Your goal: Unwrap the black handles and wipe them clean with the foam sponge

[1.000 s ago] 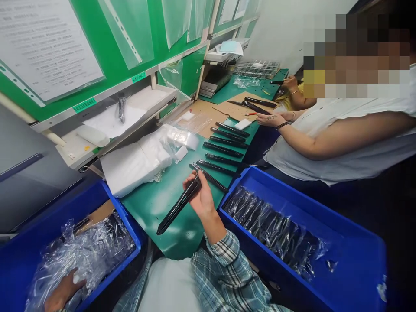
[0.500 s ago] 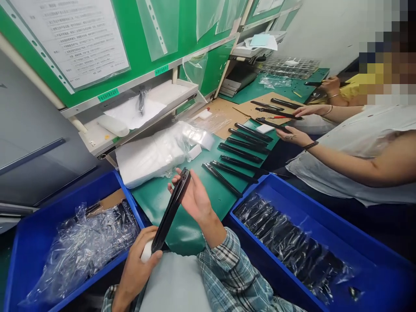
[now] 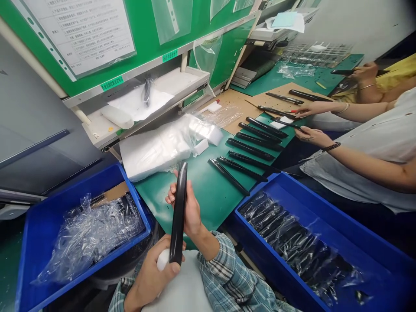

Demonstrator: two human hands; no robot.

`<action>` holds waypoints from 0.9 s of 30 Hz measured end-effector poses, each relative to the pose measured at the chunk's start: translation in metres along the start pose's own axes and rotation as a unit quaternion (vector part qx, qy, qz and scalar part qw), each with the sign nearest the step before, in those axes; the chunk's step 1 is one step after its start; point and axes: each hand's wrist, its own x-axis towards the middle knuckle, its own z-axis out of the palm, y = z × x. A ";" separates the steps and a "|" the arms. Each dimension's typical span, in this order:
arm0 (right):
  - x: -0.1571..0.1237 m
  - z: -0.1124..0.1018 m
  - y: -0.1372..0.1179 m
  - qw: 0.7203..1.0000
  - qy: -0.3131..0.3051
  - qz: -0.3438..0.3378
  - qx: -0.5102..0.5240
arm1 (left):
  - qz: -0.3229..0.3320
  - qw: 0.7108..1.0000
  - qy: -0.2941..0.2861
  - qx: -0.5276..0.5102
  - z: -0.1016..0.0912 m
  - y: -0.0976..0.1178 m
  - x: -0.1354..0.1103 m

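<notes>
A long, glossy black strip-like part (image 3: 178, 212) stands nearly upright in front of me, its smooth rounded side facing the camera. My left hand (image 3: 152, 271) is closed around its lower end, with a white pad (image 3: 163, 260) pinched against it. Near the upper half, my right hand (image 3: 191, 212) is closed on the part from behind, fingers partly hidden by it. Several similar black parts (image 3: 250, 149) lie side by side on the green table mat (image 3: 208, 199) ahead to the right.
A blue bin (image 3: 24, 260) at left holds clear plastic bags (image 3: 91, 234). Another blue bin (image 3: 325, 199) at right holds bagged black parts (image 3: 292, 242). White foam sheets (image 3: 152, 151) lie under the shelf (image 3: 191, 82). A co-worker's hands (image 3: 312, 136) handle black parts at right.
The black part has turned from its recessed, detailed side to its smooth side and stands more upright. My right hand has closed further around it. The view has shifted slightly.
</notes>
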 end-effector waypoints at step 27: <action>-0.010 0.002 0.001 0.991 -0.044 0.099 0.079 | 0.023 0.998 0.004 0.060 0.005 0.000 -0.006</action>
